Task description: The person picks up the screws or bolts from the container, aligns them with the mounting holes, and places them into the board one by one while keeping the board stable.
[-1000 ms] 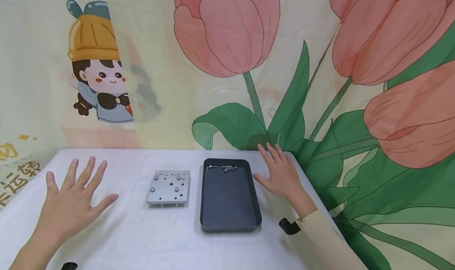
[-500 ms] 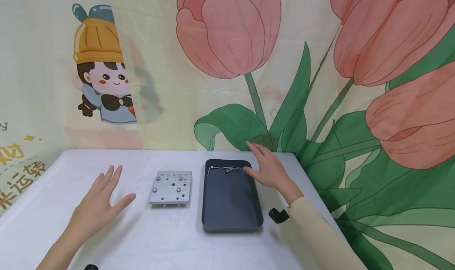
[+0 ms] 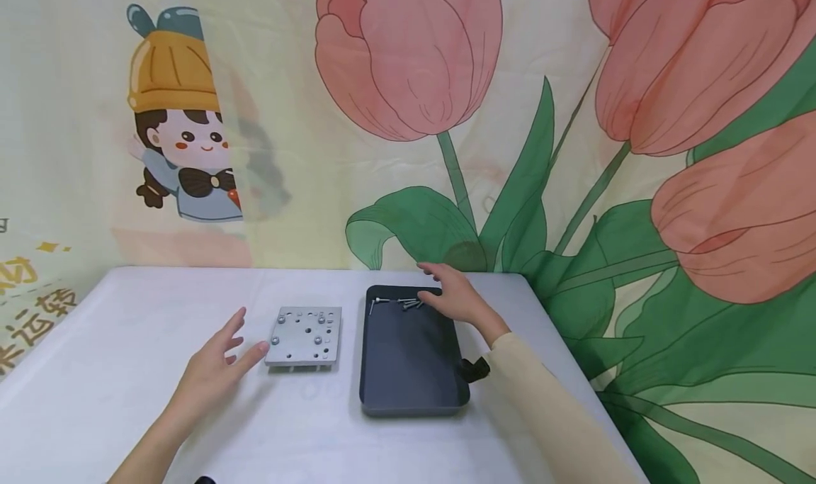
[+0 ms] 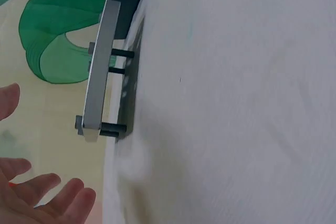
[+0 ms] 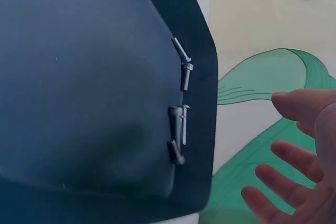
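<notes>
A square silver metal plate (image 3: 299,342) with drilled holes stands on the table, raised on the screws through it; in the left wrist view the plate (image 4: 100,72) shows edge-on with the screw shanks below. My left hand (image 3: 213,367) is just left of it, fingers loosely extended, thumb tip right at its edge, holding nothing. Several loose socket-head screws (image 5: 177,124) lie along the far end of a dark grey tray (image 3: 411,363). Above that end hovers my right hand (image 3: 455,296), relaxed and holding nothing, its thumb overlapping the screws in the head view.
A white cloth covers the table (image 3: 191,307), with plate and tray side by side on it. Behind rises a backdrop printed with pink tulips (image 3: 421,59) and a cartoon child (image 3: 191,144). The black wrist camera mount (image 3: 474,369) overlaps the tray's right rim.
My left hand has moved right, from well left of the plate to its edge. The right hand has moved left from beside the tray to over its far end. Plate, tray and screws stay put.
</notes>
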`<state>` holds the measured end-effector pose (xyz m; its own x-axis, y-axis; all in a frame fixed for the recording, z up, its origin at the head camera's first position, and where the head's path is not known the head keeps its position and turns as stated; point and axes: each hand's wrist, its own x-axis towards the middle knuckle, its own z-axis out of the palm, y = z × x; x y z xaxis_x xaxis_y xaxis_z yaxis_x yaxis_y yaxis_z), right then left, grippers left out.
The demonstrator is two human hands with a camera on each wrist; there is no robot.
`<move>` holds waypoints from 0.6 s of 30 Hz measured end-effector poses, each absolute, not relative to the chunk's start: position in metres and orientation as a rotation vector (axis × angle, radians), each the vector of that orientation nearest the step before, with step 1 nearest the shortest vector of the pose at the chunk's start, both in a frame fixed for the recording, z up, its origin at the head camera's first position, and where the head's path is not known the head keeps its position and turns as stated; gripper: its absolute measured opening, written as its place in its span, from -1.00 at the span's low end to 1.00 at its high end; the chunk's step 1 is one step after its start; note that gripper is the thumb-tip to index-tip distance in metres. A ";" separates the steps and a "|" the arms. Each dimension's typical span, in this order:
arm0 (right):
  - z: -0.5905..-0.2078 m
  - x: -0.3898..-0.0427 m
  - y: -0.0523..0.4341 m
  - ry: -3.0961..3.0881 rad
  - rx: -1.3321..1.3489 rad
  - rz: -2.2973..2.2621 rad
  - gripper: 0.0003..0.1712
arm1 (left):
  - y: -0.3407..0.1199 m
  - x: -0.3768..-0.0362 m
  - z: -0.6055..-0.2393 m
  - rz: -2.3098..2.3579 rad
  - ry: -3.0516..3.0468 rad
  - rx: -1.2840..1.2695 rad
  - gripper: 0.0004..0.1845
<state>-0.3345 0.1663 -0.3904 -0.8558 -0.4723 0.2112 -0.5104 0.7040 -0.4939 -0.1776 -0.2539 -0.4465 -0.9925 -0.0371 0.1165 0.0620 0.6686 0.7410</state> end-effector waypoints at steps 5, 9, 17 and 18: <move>-0.399 -0.342 0.158 -2.870 0.841 0.928 -0.33 | -0.241 -0.179 -0.452 -1.385 -2.747 0.032 0.04; -0.404 -0.347 0.152 -2.871 0.853 0.953 -0.41 | -0.237 -0.183 -0.458 -1.470 -2.773 0.091 0.07; -0.411 -0.355 0.144 -2.928 0.813 0.961 -0.56 | -0.228 -0.185 -0.469 -1.551 -2.786 0.180 0.08; -0.413 -0.356 0.143 -2.932 0.807 0.957 -0.57 | -0.228 -0.184 -0.469 -1.561 -2.780 0.185 0.08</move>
<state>-0.3562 0.1431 -0.4128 -0.8708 -0.4794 0.1091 -0.4515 0.6917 -0.5637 -0.1842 -0.2278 -0.4690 -0.9920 -0.0754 -0.1015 -0.1259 0.5159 0.8473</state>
